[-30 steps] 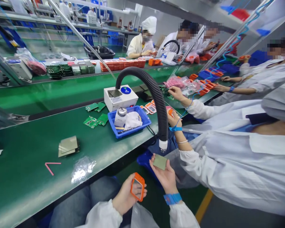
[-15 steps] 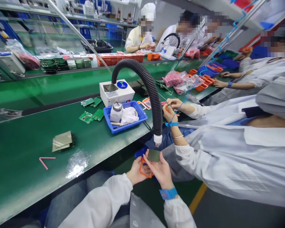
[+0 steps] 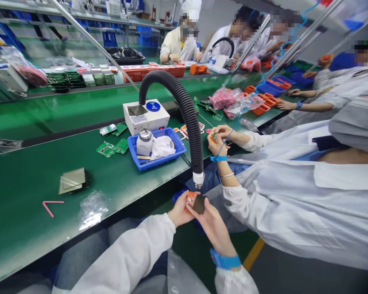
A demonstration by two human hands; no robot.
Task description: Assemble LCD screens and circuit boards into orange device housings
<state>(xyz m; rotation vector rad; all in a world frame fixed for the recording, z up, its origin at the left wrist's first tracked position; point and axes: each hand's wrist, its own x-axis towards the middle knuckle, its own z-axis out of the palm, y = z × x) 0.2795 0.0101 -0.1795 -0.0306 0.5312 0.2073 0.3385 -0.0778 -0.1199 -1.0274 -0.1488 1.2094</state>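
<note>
Pinching an orange frame [image 3: 190,197], the left hand [image 3: 180,211] sits just beside the right hand [image 3: 214,225], whose thumb and fingers grip a grey panel [image 3: 199,204] at the frame's right; whether the two touch is unclear. The step in hand looks like handling both beneath the nozzle [image 3: 198,179] of a black hose [image 3: 194,130]; the next move probably calls for a light, steady hold. Farther off, on the desk [image 3: 27,200], a blue tray [image 3: 165,160] contains a bottle [image 3: 144,143] and a white cloth [image 3: 163,148].
</note>
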